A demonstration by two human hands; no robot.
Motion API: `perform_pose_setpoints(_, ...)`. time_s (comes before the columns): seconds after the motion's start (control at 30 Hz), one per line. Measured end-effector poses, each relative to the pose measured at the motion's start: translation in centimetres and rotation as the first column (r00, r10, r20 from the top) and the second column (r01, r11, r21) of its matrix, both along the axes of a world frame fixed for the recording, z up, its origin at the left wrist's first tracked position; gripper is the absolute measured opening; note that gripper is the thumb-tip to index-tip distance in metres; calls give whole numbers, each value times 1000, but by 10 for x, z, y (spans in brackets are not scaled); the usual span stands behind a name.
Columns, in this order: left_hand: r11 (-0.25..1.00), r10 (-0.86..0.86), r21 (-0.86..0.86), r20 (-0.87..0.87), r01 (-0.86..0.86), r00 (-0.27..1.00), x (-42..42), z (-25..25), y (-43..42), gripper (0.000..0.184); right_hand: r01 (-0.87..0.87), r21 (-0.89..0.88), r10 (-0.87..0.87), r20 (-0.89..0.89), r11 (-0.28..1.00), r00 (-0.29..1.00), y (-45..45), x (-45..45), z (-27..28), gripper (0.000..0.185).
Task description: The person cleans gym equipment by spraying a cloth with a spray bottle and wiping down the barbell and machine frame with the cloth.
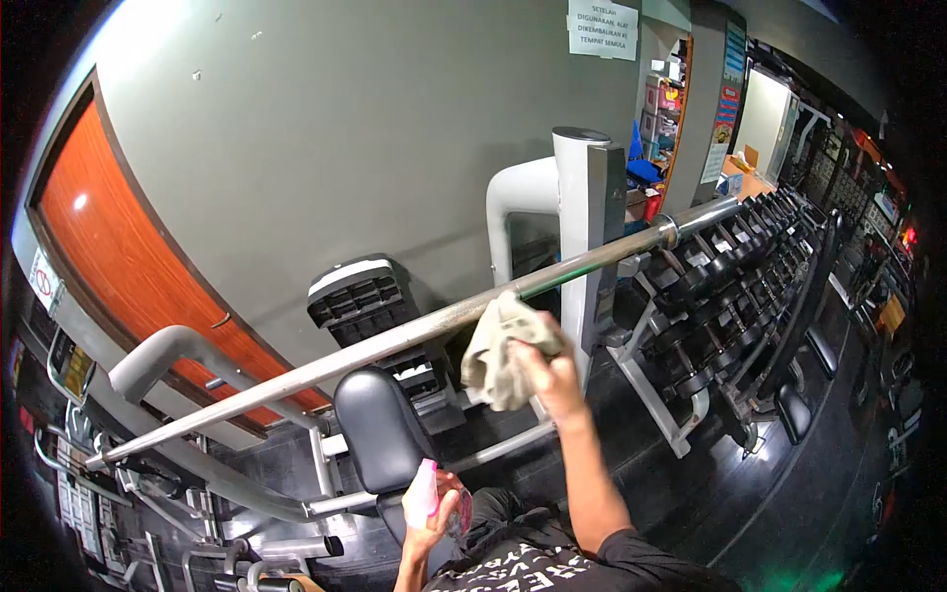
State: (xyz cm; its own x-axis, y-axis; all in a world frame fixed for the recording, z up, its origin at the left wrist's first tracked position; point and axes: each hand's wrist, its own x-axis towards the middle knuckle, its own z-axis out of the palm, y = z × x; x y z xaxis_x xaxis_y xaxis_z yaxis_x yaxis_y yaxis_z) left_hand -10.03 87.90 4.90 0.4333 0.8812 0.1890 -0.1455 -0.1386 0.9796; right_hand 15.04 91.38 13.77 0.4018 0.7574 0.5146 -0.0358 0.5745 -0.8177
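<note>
A long metal barbell (385, 342) runs slantwise across the view, resting at the grey bench frame (582, 227). My right hand (554, 377) is closed on a pale, crumpled cloth (498, 355), whose upper edge meets the underside of the bar near its middle. Low in the view, my left hand (430, 528) is wrapped round a spray bottle with a pink and white top (424, 485). That bottle is in front of the black padded seat (380, 429) of the bench. Most of the bottle's body is hidden by my fingers.
Racks of black dumbbells (725, 276) stand at the right. Black stacked step platforms (360, 301) lean by the grey wall behind the bar. An orange-brown door (128, 227) is at the left, and a curved grey frame tube (168, 350) rises before it.
</note>
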Motion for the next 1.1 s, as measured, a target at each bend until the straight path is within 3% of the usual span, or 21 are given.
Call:
perform_pose_setpoints(0.07, 997, 7, 74, -73, -1, 997, 2, 4, -1, 20, 178, -16, -178, -127, 984, 976, -15, 17, 27, 27)
perform_pose_setpoints(0.13, 999, 9, 37, -49, -7, 999, 1, 0, -2, 20, 306, 112, -288, -150, 945, 946, -4, 54, 30, 24)
perform_pose_setpoints(0.2, 1000, 13, 8, -17, -13, 1000, 0, -4, -2, 19, 492, 239, -545, 295, 837, 785, 9, 83, 53, 25)
perform_pose_setpoints(0.23, 999, 29, 19, -16, -29, 999, -2, -5, -2, 19, 541, 139, -545, 413, 830, 730, 22, 94, 47, 28)
perform_pose_setpoints(0.27, 998, 46, 33, -14, -45, 999, -1, -5, -1, 19, 640, 253, -538, 789, 725, 298, 25, 109, 44, 32)
perform_pose_setpoints(0.33, 999, 44, 11, 0, -44, 999, -2, -2, 0, 19, 742, 319, -629, 757, 590, 175, 31, 102, 39, 36)
perform_pose_setpoints(0.37, 998, 55, 22, -1, -55, 998, -2, -4, 1, 19, 768, 353, -594, 803, 535, 45, 27, 100, 37, 43)
perform_pose_setpoints(0.4, 997, 68, 29, -4, -67, 998, -2, -4, 1, 19, 764, 354, -592, 805, 540, 45, 27, 96, 40, 43)
perform_pose_setpoints(0.47, 997, 72, 13, -27, -72, 997, -3, -1, 1, 19, 688, 222, -556, 771, 691, 310, 26, 90, 42, 49)
perform_pose_setpoints(0.53, 997, 73, 6, -51, -73, 996, -2, 1, 2, 19, 693, 189, -517, 802, 696, 300, 23, 88, 45, 56)
perform_pose_setpoints(0.6, 997, 66, -44, 24, -65, 998, 0, 0, 2, 19, 627, 127, -436, 821, 768, 368, 19, 97, 44, 56)
perform_pose_setpoints(0.67, 998, 56, -25, 9, -56, 998, 2, -2, 5, 19, 512, 19, -339, 771, 859, 540, 13, 110, 46, 49)
perform_pose_setpoints(0.73, 999, 45, -6, -9, -45, 999, 2, -1, 6, 19, 410, 18, -289, 737, 912, 611, 11, 127, 45, 48)
perform_pose_setpoints(0.77, 999, 40, 9, -23, -40, 999, 3, 0, 6, 19, 472, 101, -357, 794, 876, 492, 16, 133, 35, 51)
perform_pose_setpoints(0.8, 999, 38, 25, -38, -37, 999, 2, 1, 6, 19, 471, 100, -356, 794, 876, 493, 14, 127, 35, 51)
perform_pose_setpoints(0.87, 999, 51, 20, -29, -50, 998, 0, 0, 5, 18, 722, 234, -578, 769, 651, 272, 11, 103, 33, 54)
perform_pose_setpoints(0.93, 997, 71, 13, -22, -71, 997, -3, -1, 3, 18, 811, 237, -616, 766, 535, 183, 12, 90, 25, 61)
perform_pose_setpoints(1.1, 994, 99, 57, -51, -96, 994, -23, -12, -2, 24, 826, 115, -623, 716, 551, 316, 11, 74, 29, 59)
